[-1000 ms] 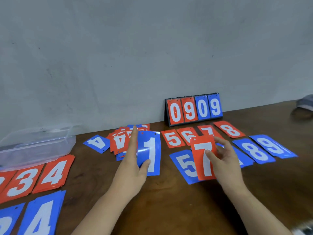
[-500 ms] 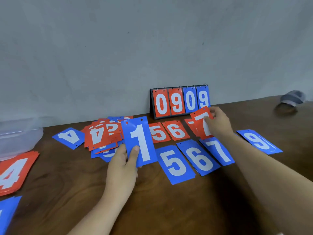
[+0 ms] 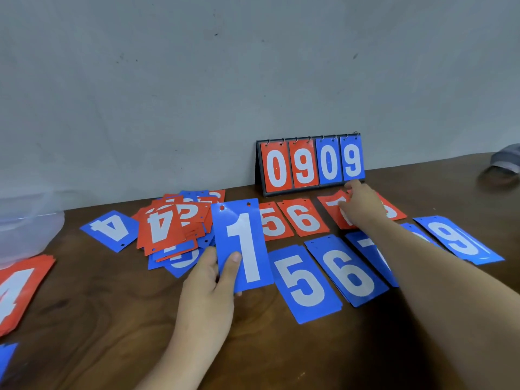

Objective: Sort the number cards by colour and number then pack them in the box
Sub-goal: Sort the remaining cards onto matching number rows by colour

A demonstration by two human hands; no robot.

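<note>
Listing from the left edge: clear plastic box (image 3: pixel 31 232), standing on the brown wooden table (image 3: pixel 112 327) against the grey wall.

Red 4 stack (image 3: pixel 19 294), flat, just in front of the box, cut off by the frame edge. One blue card corner (image 3: pixel 7 358) below it, number unreadable.

Blue 4 card (image 3: pixel 111 230), lying alone, upside down to the viewer.

Mixed pile (image 3: pixel 174 226) of red and blue cards, overlapping at all angles, a red 4 on top.

Left hand (image 3: pixel 209 288), gripping the blue 1 card (image 3: pixel 243 243) by its lower left corner, thumb on the face, fingers behind. Card upright, lifted clear of the table, overlapping the pile's right edge.

Back row, flat on the table: red 5 card (image 3: pixel 277 223), red 6 card (image 3: pixel 304 218). Front row: blue 5 stack (image 3: pixel 304 282), blue 6 stack (image 3: pixel 347 270), edges touching.

Flip scoreboard (image 3: pixel 312 164), standing at the wall, reading 0 9 in red and 0 9 in blue.

Right hand (image 3: pixel 363 205), resting on the red 7 card (image 3: pixel 332 205) just in front of the scoreboard; whether it pinches or merely presses the card cannot be told. Another red card (image 3: pixel 395 213) beside it, number hidden.

Blue 7 card (image 3: pixel 371 249), partly under the right forearm.

Blue 9 stack (image 3: pixel 458 240), far right, angled.

Grey object (image 3: pixel 506 161), right edge, unidentified.
</note>
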